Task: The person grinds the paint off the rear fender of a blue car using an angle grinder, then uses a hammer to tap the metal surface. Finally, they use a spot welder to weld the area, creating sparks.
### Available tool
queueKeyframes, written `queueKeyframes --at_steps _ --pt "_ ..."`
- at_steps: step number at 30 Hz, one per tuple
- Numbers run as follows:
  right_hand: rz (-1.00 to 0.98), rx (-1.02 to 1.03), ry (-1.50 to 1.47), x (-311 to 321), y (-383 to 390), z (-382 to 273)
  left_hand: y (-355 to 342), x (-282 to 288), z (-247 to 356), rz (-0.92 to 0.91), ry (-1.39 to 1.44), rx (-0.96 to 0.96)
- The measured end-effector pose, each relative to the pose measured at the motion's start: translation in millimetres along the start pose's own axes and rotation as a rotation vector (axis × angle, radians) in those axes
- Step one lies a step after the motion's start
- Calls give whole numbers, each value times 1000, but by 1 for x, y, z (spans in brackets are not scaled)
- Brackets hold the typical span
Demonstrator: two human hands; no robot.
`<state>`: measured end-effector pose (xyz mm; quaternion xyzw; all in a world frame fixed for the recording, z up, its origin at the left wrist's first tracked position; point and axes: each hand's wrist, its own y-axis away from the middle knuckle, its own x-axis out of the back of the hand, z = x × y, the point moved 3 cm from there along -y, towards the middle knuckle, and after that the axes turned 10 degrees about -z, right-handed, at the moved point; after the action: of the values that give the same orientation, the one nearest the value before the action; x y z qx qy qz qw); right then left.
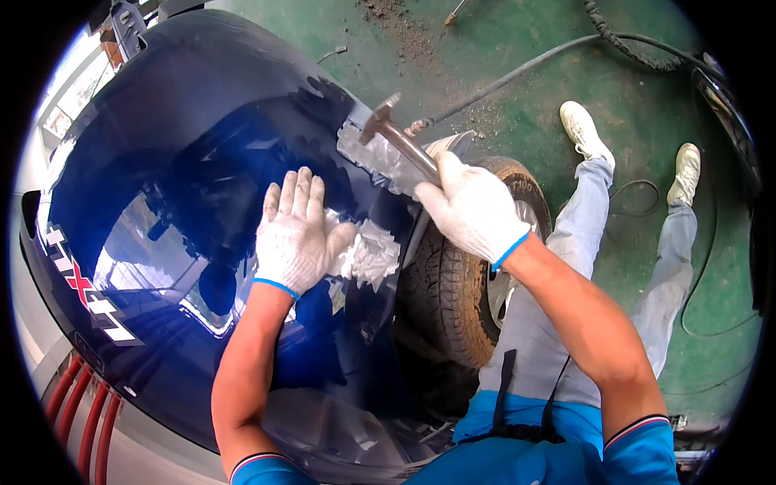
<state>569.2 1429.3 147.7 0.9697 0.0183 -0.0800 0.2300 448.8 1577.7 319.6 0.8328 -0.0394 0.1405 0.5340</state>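
Observation:
A body hammer (402,145) with a metal head is gripped in my right hand (478,206), which wears a white knit glove with a blue cuff. Its head hovers over or rests near the upper bare-metal patch (373,158) at the panel edge; contact I cannot tell. My left hand (295,230), gloved the same way, lies flat with fingers stretched on the glossy dark blue car panel (218,137). Beside its thumb is a second sanded, silvery patch (368,252) next to the wheel arch.
Below the panel edge stands a muddy tyre (457,299) on its wheel. A grey hose (517,73) and thin cables cross the green floor (501,32), where dirt (404,32) is scattered. Red bars (85,416) show at lower left. My legs stretch out at the right.

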Motion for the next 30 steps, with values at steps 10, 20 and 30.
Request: queueKeyframes --at_steps 10,20,30 --pt "-185 39 22 -31 8 -15 44 17 48 -47 162 -55" --pt "-216 83 -57 -56 -8 -39 88 10 66 -77 227 -23" --pt "-295 44 -6 -67 -11 -29 111 11 62 -93 252 -53"
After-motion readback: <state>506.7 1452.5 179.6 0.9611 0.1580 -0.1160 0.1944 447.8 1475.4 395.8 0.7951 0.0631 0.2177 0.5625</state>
